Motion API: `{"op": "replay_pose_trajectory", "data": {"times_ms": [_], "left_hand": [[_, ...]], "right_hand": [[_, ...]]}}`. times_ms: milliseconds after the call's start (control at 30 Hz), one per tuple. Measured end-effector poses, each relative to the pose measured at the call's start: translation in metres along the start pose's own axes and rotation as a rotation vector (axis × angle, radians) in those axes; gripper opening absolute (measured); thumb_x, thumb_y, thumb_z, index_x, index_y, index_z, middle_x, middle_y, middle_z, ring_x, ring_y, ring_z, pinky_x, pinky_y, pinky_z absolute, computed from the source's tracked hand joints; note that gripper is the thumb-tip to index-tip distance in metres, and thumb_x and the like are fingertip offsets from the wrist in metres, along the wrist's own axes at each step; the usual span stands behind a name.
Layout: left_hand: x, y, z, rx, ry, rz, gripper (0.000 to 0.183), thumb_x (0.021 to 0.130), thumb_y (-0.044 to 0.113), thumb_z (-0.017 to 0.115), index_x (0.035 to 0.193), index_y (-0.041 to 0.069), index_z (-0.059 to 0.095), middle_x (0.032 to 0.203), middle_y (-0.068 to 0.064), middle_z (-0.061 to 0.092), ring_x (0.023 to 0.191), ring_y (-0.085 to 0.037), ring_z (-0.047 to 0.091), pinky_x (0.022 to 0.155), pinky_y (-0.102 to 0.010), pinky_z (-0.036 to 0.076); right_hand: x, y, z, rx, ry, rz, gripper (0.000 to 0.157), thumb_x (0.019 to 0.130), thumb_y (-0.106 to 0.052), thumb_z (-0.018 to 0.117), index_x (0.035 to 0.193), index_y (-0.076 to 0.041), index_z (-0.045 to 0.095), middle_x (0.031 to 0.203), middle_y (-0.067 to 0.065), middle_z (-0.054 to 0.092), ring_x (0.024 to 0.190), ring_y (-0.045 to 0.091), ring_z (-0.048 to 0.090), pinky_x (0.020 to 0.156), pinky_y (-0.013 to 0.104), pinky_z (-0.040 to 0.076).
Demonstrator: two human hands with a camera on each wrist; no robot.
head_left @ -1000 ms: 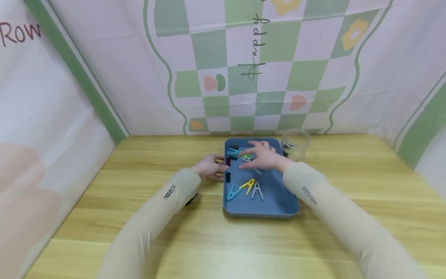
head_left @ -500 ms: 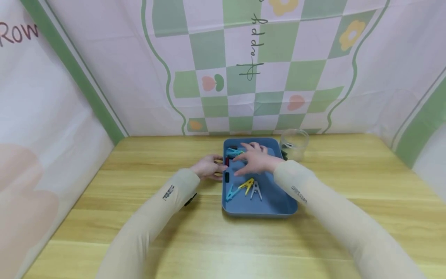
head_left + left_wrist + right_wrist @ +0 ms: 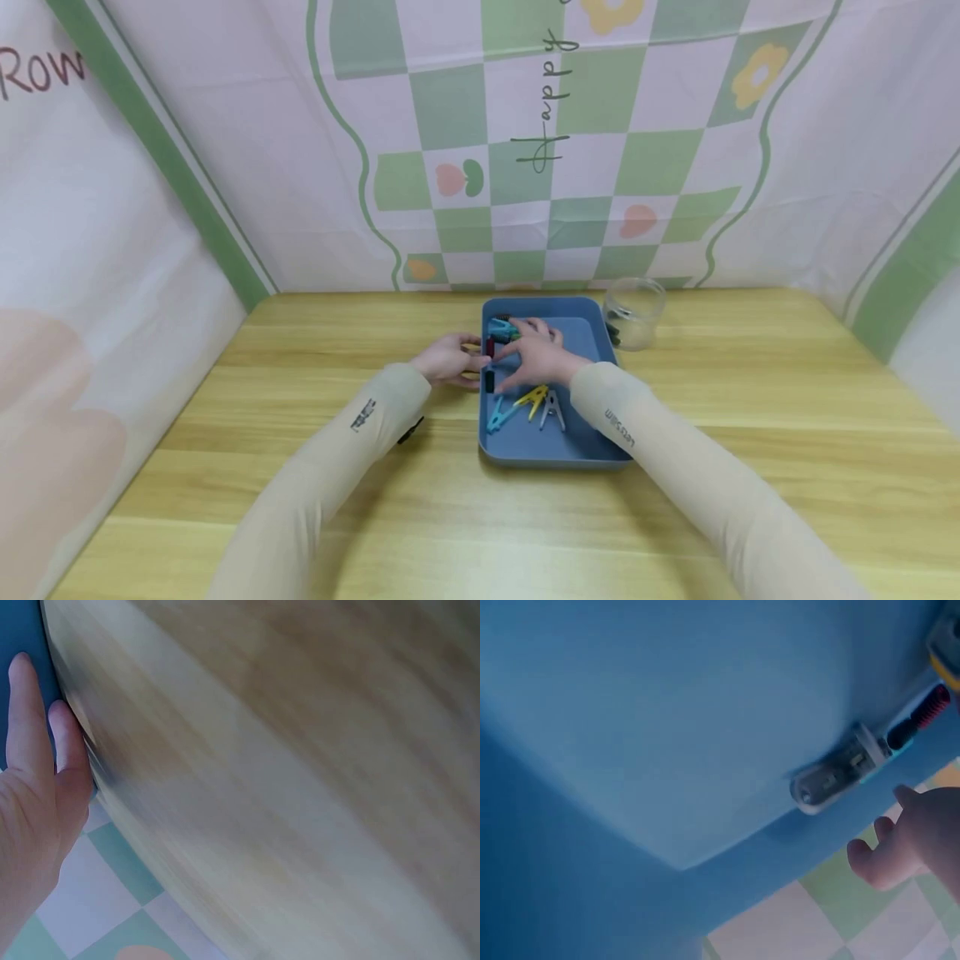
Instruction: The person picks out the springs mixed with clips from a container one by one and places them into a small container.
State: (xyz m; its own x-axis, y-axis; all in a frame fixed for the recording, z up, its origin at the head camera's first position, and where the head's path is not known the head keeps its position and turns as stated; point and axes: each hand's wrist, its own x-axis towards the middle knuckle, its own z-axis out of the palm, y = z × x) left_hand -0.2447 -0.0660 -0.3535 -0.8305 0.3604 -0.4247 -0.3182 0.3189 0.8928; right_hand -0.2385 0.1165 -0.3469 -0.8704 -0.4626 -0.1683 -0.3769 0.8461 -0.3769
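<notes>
A blue tray (image 3: 585, 437) lies on the wooden table. My left hand (image 3: 450, 360) rests at its left side, with fairly straight fingers (image 3: 28, 712) against the outer wall in the left wrist view. Over the tray's left half, my right hand (image 3: 542, 360) has its fingers apart and pointing left. Beyond its fingertips lie a turquoise clothespin (image 3: 501, 327), a small dark red piece (image 3: 490, 347) and a black piece (image 3: 490, 382) along the wall. A grey clip (image 3: 836, 776) shows in the right wrist view. My right hand hides part of the pile.
Nearer the front of the tray are a light blue clothespin (image 3: 500, 415), a yellow clothespin (image 3: 533, 401) and a grey clothespin (image 3: 552, 411). Behind the tray's right side stands a clear jar (image 3: 636, 312) with dark pieces inside. A black object (image 3: 411, 430) pokes out beside the left sleeve.
My right hand has moved left and slightly toward the front across the tray. The grey and green clips seen near it earlier are now hidden. My left hand has stayed put.
</notes>
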Motion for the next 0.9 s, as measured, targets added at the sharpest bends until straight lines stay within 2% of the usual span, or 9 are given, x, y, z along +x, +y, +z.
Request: {"op": "replay_pose_trajectory", "data": {"times_ms": [233,700,900], "left_hand": [[0.001,0.001,0.001,0.001,-0.012,-0.002,0.057,0.097,0.009,0.054,0.147,0.001,0.027,0.145,-0.023,0.037,0.123,-0.033,0.05,0.087,-0.038,0.056],[0.002,-0.003,-0.006,-0.057,-0.084,-0.007,0.059,0.099,0.008,0.049,0.149,0.0,0.02,0.15,-0.023,0.027,0.13,-0.035,0.042,0.096,-0.043,0.051],[0.004,-0.003,-0.009,-0.087,-0.107,-0.039,0.056,0.1,0.008,0.046,0.149,0.003,0.02,0.149,-0.02,0.031,0.134,-0.034,0.038,0.098,-0.042,0.05]], "right_hand": [[0.001,0.002,0.007,0.024,0.015,0.014,0.055,0.075,-0.051,0.076,0.121,-0.021,0.067,0.159,0.013,0.007,0.142,0.044,-0.001,0.109,0.068,0.004],[0.003,0.0,0.012,0.036,0.028,-0.001,0.049,0.077,-0.045,0.076,0.119,-0.021,0.068,0.158,0.015,0.011,0.141,0.045,0.0,0.109,0.068,0.004],[0.005,0.002,0.013,0.032,0.04,-0.014,0.046,0.076,-0.043,0.078,0.116,-0.023,0.07,0.158,0.015,0.014,0.141,0.046,0.001,0.108,0.068,0.005]]}}
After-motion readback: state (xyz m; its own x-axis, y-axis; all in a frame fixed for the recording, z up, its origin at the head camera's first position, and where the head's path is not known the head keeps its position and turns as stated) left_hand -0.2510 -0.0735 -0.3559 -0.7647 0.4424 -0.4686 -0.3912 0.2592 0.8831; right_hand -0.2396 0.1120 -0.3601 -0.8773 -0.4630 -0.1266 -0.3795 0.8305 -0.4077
